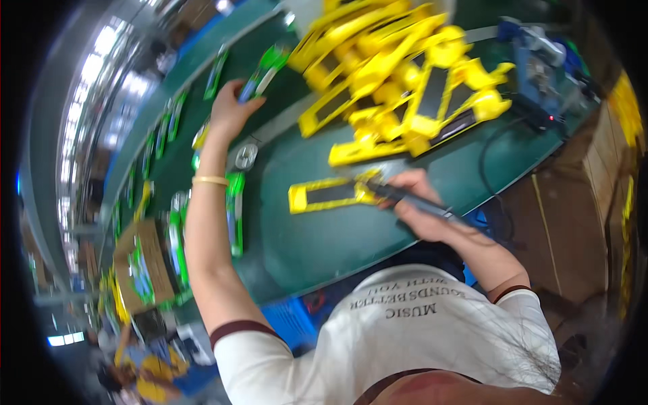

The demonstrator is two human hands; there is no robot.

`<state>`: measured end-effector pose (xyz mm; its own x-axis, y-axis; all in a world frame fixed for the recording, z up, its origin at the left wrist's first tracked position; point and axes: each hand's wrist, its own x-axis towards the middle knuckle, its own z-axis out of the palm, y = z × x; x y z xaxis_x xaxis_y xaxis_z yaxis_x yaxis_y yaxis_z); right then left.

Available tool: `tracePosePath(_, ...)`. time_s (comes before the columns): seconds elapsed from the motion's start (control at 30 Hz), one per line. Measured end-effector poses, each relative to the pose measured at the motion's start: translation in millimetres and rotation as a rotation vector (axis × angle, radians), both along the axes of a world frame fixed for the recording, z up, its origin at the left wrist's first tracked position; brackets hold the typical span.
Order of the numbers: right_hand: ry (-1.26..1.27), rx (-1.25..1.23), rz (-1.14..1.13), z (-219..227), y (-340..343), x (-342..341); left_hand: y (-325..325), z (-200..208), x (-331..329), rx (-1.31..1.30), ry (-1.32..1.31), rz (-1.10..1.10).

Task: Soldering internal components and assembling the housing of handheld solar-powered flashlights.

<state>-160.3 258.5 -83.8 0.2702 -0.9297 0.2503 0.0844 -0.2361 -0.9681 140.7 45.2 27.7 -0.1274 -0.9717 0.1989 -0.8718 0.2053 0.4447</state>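
Observation:
My left hand reaches far over the table, thumb and fingers closed round the lower end of a bright green tool-like part with a blue and white middle. My right hand grips a dark, slim powered screwdriver with its tip pointing left. Under that tip lies a yellow plastic frame with a long dark panel, flat on the green tabletop. Motion smears the tip, so whether it touches the frame I cannot tell.
A heap of yellow plastic frames rises at the back. Several green parts line the left side, some beside my left forearm. A cardboard box holds more. At the back right stands blue-grey equipment with a black cable.

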Motion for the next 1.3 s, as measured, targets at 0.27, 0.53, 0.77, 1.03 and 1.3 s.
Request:
tracePosePath(0.27,-0.344,0.259,0.130,26,-13,-1,216,16,1,0.224,0.095,-0.545)
tracePosePath(0.53,-0.292,-0.020,-0.069,37,-30,10,267,-40,21,-0.112,0.166,-0.024)
tracePosePath(0.77,-0.476,-0.117,-0.180,38,-13,2,266,-48,3,-0.108,-0.002,-0.225)
tracePosePath(1.03,-0.439,0.069,-0.200,39,0,4,252,-50,12,-0.307,-0.079,-0.233)
tracePosePath(1.3,-0.450,0.194,-0.046,35,10,39,242,-55,-19,-0.163,0.345,-0.175)
